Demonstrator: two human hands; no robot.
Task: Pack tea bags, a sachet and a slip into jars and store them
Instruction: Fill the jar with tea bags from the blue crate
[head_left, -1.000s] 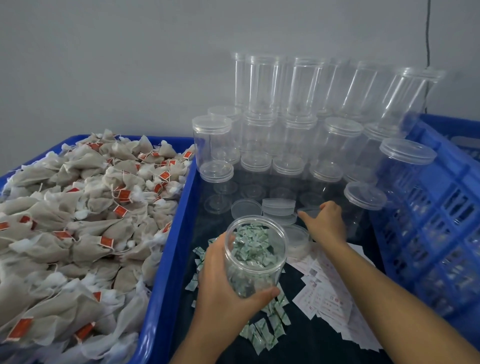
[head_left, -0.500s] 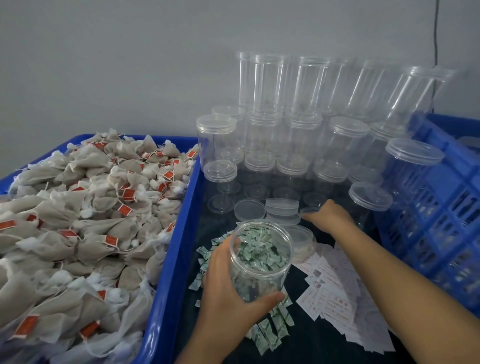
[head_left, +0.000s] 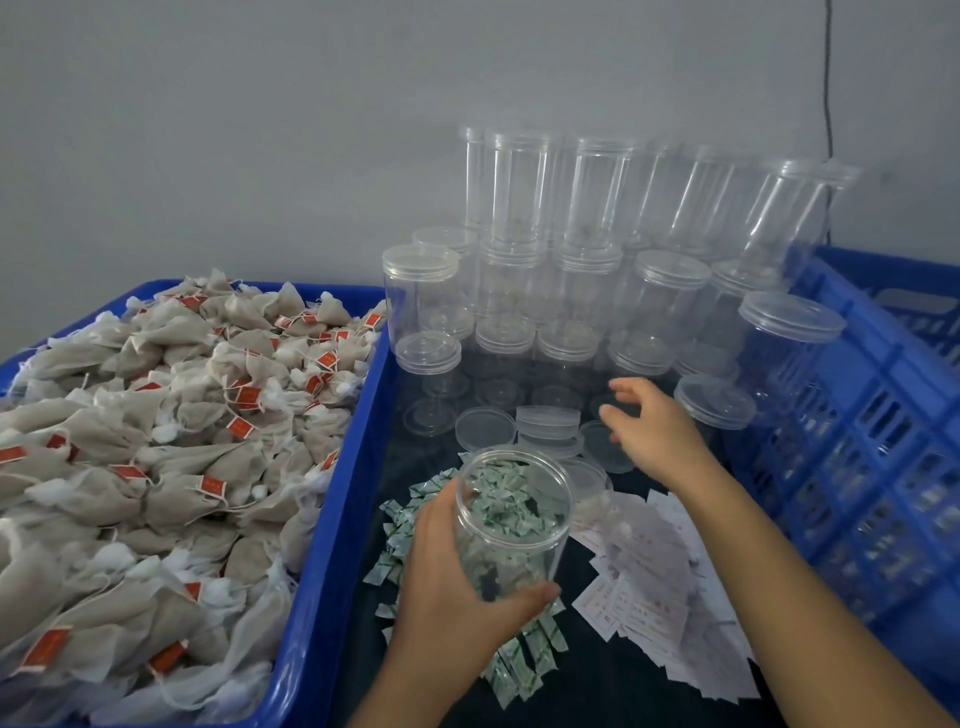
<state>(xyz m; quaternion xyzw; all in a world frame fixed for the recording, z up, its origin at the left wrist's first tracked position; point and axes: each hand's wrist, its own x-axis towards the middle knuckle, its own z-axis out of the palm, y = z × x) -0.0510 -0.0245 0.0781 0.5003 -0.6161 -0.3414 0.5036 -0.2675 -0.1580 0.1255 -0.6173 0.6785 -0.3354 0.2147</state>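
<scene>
left hand (head_left: 457, 577) gripping open jar (head_left: 511, 519), right hand (head_left: 657, 434) seemingly empty, fingers loosely spread

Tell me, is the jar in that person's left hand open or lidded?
Open. The jar has a bare rim with no lid, gripped by the left hand.
</scene>
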